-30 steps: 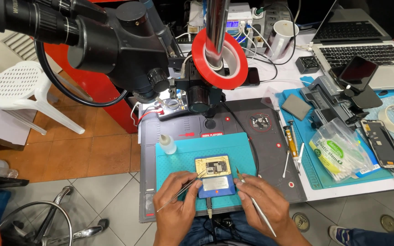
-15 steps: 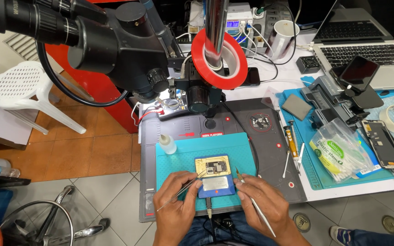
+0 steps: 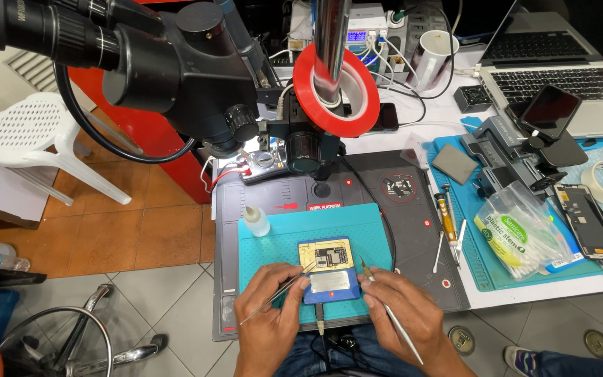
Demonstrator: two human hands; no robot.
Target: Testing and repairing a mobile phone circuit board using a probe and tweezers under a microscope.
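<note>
My left hand (image 3: 271,307) grips metal tweezers (image 3: 282,290), their tips resting at the lower edge of a small circuit board (image 3: 325,255). The board sits on a blue heating block (image 3: 331,283) with a silver plate, placed on a teal work mat (image 3: 273,241). My right hand (image 3: 400,311) holds a thin metal pick (image 3: 387,311), its tip pointing up just to the right of the block. A cable leaves the block's near edge between my hands.
A black microscope (image 3: 190,70) hangs over the bench, with a red tape roll (image 3: 336,80) on its post. A small dropper bottle (image 3: 254,220) stands left of the mat. Right: a screwdriver (image 3: 447,213), cotton-swab bag (image 3: 521,234), phone (image 3: 587,220), laptop (image 3: 560,77). White chair (image 3: 33,139) at left.
</note>
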